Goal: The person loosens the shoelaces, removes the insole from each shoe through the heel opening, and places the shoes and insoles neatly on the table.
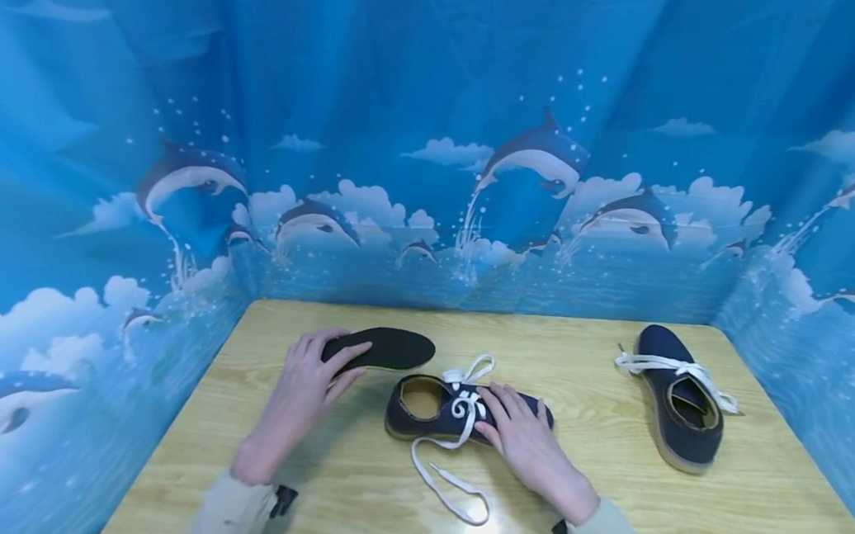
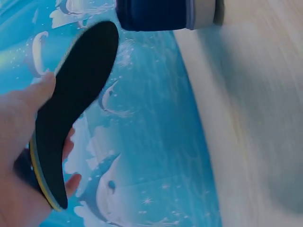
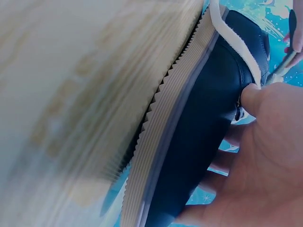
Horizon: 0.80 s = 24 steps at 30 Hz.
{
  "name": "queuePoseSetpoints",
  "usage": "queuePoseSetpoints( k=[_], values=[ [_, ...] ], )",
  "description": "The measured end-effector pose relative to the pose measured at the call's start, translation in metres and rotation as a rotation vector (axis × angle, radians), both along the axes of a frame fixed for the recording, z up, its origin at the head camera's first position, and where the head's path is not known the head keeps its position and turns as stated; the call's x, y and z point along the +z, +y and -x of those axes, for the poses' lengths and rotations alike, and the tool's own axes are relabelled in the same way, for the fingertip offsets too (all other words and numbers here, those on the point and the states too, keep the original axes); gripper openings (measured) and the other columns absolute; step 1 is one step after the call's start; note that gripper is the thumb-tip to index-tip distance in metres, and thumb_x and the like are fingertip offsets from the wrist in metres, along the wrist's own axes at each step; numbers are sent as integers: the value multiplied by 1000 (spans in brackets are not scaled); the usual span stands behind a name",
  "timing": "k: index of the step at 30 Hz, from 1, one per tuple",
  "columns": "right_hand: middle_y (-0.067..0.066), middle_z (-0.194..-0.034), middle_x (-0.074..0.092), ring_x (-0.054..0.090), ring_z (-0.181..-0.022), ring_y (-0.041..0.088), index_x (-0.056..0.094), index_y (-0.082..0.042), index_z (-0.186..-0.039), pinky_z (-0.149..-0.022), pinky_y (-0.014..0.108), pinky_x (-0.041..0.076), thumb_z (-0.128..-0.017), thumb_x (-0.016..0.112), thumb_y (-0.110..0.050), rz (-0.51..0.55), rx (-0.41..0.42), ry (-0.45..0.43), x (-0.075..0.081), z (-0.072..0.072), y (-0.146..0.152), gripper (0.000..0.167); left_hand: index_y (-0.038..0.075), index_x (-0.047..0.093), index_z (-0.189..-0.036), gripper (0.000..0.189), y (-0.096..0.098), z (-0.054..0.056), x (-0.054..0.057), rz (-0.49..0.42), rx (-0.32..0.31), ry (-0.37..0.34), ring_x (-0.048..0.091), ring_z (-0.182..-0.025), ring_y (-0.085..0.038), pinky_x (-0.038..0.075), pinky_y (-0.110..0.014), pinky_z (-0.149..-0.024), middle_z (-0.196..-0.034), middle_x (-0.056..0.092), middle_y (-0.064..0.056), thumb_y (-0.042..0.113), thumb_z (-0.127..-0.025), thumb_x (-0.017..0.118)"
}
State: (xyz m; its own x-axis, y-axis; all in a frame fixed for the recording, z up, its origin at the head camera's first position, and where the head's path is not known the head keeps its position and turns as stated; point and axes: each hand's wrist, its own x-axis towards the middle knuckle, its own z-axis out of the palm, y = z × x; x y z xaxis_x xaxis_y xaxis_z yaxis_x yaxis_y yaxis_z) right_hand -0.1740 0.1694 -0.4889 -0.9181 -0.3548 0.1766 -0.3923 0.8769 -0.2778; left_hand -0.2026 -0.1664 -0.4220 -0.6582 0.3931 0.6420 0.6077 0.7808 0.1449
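My left hand [image 1: 306,387] holds a black insole [image 1: 395,349] raised at the left, its thumb on one face and fingers behind. In the left wrist view the insole [image 2: 78,80] shows a thin yellow edge near its lower end. A dark navy shoe [image 1: 403,425] lies on its sole in the middle, opening toward the left. Over its front part, my right hand [image 1: 527,443] grips it, with the thumb by the lacing in the right wrist view. A white shoelace [image 1: 480,515] hangs loose from the eyelets onto the table.
A second navy shoe [image 1: 698,445] stands at the right of the wooden table [image 1: 574,509], its white laces [image 1: 659,363] lying across it. Behind and beside the table hangs a blue curtain [image 1: 425,93] printed with dolphins.
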Motion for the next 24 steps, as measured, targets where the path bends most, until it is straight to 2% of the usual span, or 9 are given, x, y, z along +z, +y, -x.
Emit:
queuePoseSetpoints(
  k=[2,5,7,11,14,18,24],
  values=[
    [18,-154,45,38,-144,40,46,-12,-151,-108,78,26,-107,48,-42,-1,0,3,0,0,0,54,17,71,-127,35,2,3,-6,-28,37,19,55,-113,-43,44,-61,-94,-126,60,-23,36,-98,65],
    [18,-154,44,38,-144,40,46,-12,-151,-108,78,25,-107,48,-42,1,2,2,0,0,-1,54,14,72,-123,46,4,7,-18,-42,113,25,54,-111,-46,46,-61,-90,-124,60,-27,47,-102,49],
    [18,-154,44,38,-144,40,46,-11,-151,-108,78,25,-106,48,-41,3,2,1,1,-1,-1,54,13,72,-123,45,4,7,-24,-29,186,-10,54,-110,-47,47,-62,-88,-124,59,-28,46,-102,50],
    [19,-154,44,38,-144,41,46,-11,-151,-108,78,25,-106,48,-41,1,4,-2,1,-1,-1,54,13,72,-124,32,2,2,-34,18,322,-180,52,-111,-48,48,-62,-82,-124,56,-28,28,-96,69],
    [19,-154,45,38,-144,41,46,-11,-151,-108,78,25,-107,48,-41,-1,4,-2,1,-2,-1,54,13,72,-125,32,-1,-3,-41,105,384,-322,52,-110,-48,50,-59,-75,-122,55,-30,24,-95,72],
    [19,-153,45,39,-144,41,46,-11,-151,-108,78,25,-106,48,-41,0,1,2,2,-2,-1,54,10,70,-128,37,-4,-12,-52,220,377,-430,55,-101,-46,55,-53,-65,-118,54,-33,24,-94,73],
    [20,-152,47,41,-142,42,47,-10,-150,-105,79,28,-106,51,-38,9,10,31,2,-2,-1,53,8,67,-133,48,-7,-18,-61,200,329,-498,54,-88,-38,54,-44,-58,-109,53,-31,29,-91,75]
  ],
)
